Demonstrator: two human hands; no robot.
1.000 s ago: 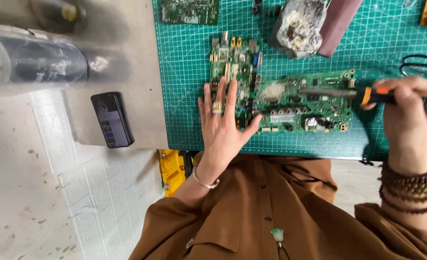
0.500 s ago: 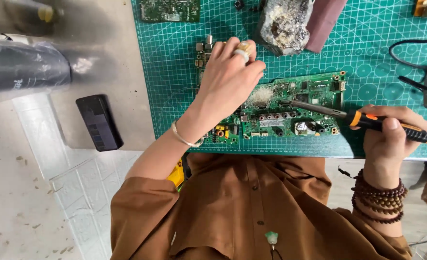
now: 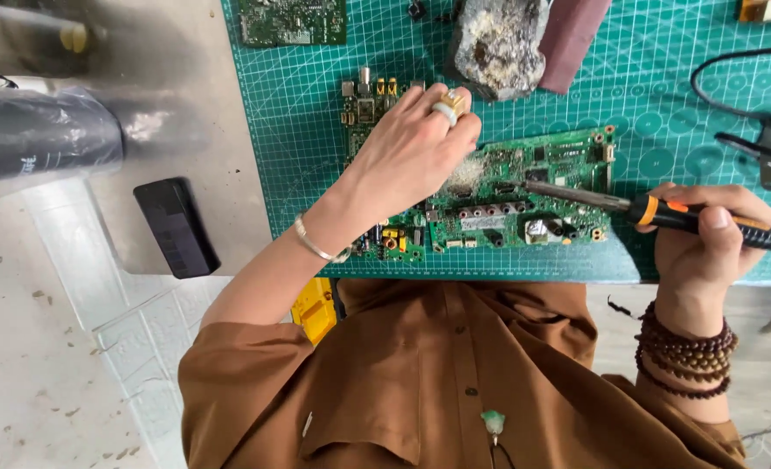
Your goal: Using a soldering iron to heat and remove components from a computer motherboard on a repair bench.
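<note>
While a black remote lies on the grey tabletop, the left hand, fingers curled, rests on the green circuit board atop the gridded cutting mat (pale tiled floor below). Right hand grips an orange-handled soldering iron, tip on board.

light: bright, even daylight | shadows: soft, faint | glare: grey metal sheet upper left | blur: upper-left corner smeared | centre: sharp
</note>
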